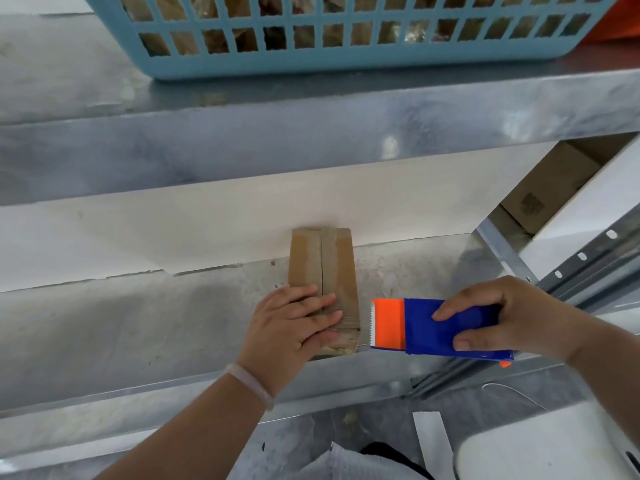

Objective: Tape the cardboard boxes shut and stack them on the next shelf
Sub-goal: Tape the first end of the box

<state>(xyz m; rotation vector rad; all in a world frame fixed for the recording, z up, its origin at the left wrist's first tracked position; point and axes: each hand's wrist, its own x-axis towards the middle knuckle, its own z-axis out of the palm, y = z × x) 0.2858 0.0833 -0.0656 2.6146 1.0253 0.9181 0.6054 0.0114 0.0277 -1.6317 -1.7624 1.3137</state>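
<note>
The small cardboard box [325, 268] lies at frame centre on the galvanised shelf [138, 323]. The left hand [291, 327] presses flat-fingered on its near end, probably to steady it. Just right, the right hand [512, 313] grasps the blue-and-orange tape dispenser [426, 327], teeth facing the box. A blue basket [311, 60] sits on the shelf above, and another carton [550, 188] stands at middle right.
</note>
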